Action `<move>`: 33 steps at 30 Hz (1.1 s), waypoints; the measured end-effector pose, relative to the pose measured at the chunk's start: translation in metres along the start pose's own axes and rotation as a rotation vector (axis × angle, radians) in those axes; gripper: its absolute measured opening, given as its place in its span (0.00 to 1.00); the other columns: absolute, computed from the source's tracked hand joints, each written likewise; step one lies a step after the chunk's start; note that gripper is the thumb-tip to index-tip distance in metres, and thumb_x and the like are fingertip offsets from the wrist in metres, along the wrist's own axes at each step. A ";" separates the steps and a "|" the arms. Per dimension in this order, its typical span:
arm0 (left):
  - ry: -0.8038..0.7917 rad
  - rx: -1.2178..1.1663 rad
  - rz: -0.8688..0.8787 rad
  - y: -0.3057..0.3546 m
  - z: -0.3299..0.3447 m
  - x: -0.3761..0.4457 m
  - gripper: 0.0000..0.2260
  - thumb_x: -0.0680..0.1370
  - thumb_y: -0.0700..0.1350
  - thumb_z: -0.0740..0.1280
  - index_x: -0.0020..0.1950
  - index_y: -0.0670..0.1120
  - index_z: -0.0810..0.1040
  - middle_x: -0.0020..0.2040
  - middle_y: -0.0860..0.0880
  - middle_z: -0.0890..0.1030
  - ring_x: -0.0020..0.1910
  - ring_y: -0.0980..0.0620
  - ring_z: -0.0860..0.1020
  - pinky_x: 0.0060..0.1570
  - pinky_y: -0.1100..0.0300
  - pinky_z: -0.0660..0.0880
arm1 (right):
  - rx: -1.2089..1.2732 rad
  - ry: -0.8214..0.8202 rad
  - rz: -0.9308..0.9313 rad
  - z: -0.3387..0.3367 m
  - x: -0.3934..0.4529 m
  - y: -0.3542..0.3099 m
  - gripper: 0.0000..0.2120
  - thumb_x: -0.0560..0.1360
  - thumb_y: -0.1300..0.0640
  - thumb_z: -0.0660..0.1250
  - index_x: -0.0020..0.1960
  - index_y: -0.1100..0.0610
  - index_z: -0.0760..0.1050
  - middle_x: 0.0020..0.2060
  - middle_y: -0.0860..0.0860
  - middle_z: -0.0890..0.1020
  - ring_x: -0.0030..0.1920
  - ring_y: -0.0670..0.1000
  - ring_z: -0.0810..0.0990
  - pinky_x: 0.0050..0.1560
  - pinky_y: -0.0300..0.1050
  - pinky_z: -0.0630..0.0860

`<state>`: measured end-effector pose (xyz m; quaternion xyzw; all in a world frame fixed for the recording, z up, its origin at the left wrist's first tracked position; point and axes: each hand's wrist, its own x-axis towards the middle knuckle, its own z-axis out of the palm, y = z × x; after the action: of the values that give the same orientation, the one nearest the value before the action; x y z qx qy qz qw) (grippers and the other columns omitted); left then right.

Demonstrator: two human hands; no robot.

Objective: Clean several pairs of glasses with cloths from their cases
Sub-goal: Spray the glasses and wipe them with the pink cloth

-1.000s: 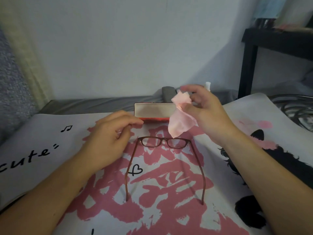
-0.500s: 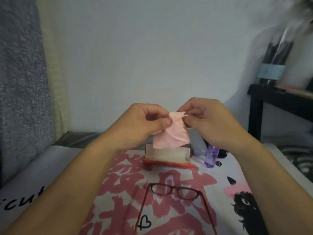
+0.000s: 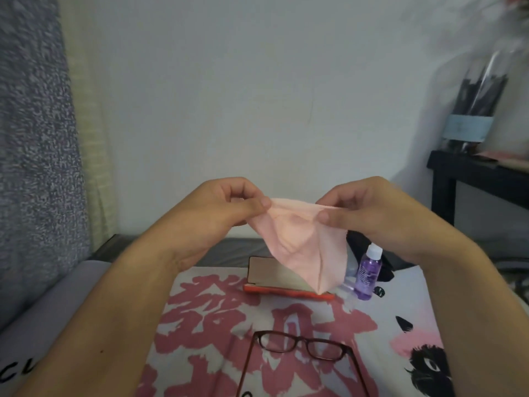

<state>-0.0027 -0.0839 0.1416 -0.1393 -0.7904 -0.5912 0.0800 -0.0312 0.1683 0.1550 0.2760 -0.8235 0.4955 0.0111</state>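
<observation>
Both hands are up in the air stretching out the pink cleaning cloth (image 3: 303,245): left hand (image 3: 226,207) pinches one top corner, right hand (image 3: 369,207) pinches the other. The brown-framed glasses (image 3: 303,348) lie unfolded on the printed bedsheet (image 3: 400,310) below, with the open red glasses case (image 3: 274,279) and a small purple spray bottle (image 3: 367,272) just behind.

**Dim room with a pale wall**

A plain pale wall (image 3: 257,96) fills the back. A grey speckled curtain (image 3: 34,138) hangs at left beside a cream one (image 3: 91,153). At right stands a black side table (image 3: 472,173).
</observation>
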 end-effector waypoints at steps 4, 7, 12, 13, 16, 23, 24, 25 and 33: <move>0.043 0.049 -0.013 0.000 -0.001 0.001 0.06 0.78 0.43 0.72 0.42 0.50 0.86 0.44 0.47 0.86 0.48 0.50 0.82 0.68 0.42 0.73 | 0.096 -0.075 0.057 -0.008 -0.005 0.001 0.06 0.75 0.64 0.72 0.50 0.62 0.86 0.47 0.58 0.88 0.50 0.55 0.86 0.60 0.47 0.79; 0.046 0.079 -0.015 -0.001 -0.002 0.001 0.06 0.78 0.43 0.72 0.43 0.51 0.86 0.44 0.47 0.86 0.49 0.50 0.82 0.67 0.46 0.73 | 0.066 -0.100 0.085 -0.004 -0.004 0.002 0.05 0.76 0.67 0.71 0.49 0.62 0.85 0.47 0.59 0.87 0.48 0.55 0.85 0.60 0.50 0.78; 0.025 -0.032 -0.043 0.000 -0.004 0.000 0.07 0.79 0.39 0.69 0.44 0.47 0.85 0.43 0.49 0.84 0.45 0.53 0.81 0.55 0.56 0.75 | 0.321 -0.171 0.149 -0.002 -0.002 0.001 0.11 0.72 0.70 0.72 0.54 0.65 0.81 0.47 0.59 0.85 0.47 0.54 0.84 0.51 0.46 0.81; 0.018 -0.039 -0.057 0.000 -0.005 0.001 0.07 0.79 0.39 0.69 0.44 0.47 0.85 0.42 0.50 0.84 0.44 0.54 0.81 0.52 0.57 0.74 | 0.330 -0.169 0.167 -0.001 -0.002 0.000 0.08 0.73 0.70 0.72 0.52 0.65 0.81 0.45 0.59 0.85 0.45 0.54 0.84 0.49 0.44 0.82; -0.011 -0.055 -0.120 -0.004 -0.006 0.002 0.10 0.80 0.38 0.68 0.41 0.48 0.85 0.41 0.49 0.83 0.43 0.53 0.80 0.51 0.54 0.76 | 0.318 -0.108 0.189 0.002 -0.001 -0.004 0.04 0.77 0.65 0.68 0.43 0.62 0.78 0.38 0.54 0.83 0.40 0.51 0.82 0.42 0.41 0.80; -0.322 -0.186 -0.194 -0.010 -0.009 -0.001 0.25 0.71 0.59 0.76 0.60 0.44 0.80 0.53 0.41 0.84 0.49 0.45 0.83 0.51 0.53 0.79 | 0.300 -0.009 0.075 0.020 0.001 -0.012 0.06 0.79 0.58 0.70 0.45 0.59 0.77 0.38 0.57 0.81 0.38 0.55 0.80 0.38 0.46 0.76; -0.364 -0.218 -0.203 -0.011 -0.004 -0.001 0.29 0.71 0.61 0.76 0.65 0.44 0.78 0.55 0.40 0.84 0.51 0.44 0.83 0.54 0.51 0.79 | 0.218 -0.036 0.043 0.025 0.001 -0.013 0.06 0.79 0.57 0.70 0.45 0.59 0.77 0.38 0.57 0.82 0.37 0.54 0.80 0.39 0.47 0.75; -0.381 -0.243 -0.202 -0.011 0.004 -0.002 0.29 0.73 0.58 0.75 0.67 0.43 0.76 0.56 0.40 0.84 0.52 0.44 0.83 0.55 0.50 0.80 | 0.132 -0.065 0.023 0.029 0.001 -0.014 0.07 0.79 0.56 0.71 0.46 0.59 0.78 0.38 0.57 0.83 0.37 0.53 0.81 0.39 0.47 0.75; -0.263 -0.296 -0.232 -0.002 0.006 -0.006 0.06 0.76 0.36 0.71 0.52 0.40 0.80 0.46 0.42 0.83 0.44 0.48 0.82 0.40 0.57 0.80 | 0.355 -0.340 0.187 0.028 0.004 -0.003 0.21 0.69 0.66 0.76 0.59 0.59 0.76 0.42 0.60 0.81 0.40 0.56 0.80 0.40 0.48 0.76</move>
<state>0.0027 -0.0797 0.1368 -0.1338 -0.7094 -0.6826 -0.1135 -0.0266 0.1427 0.1444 0.2758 -0.7355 0.5778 -0.2218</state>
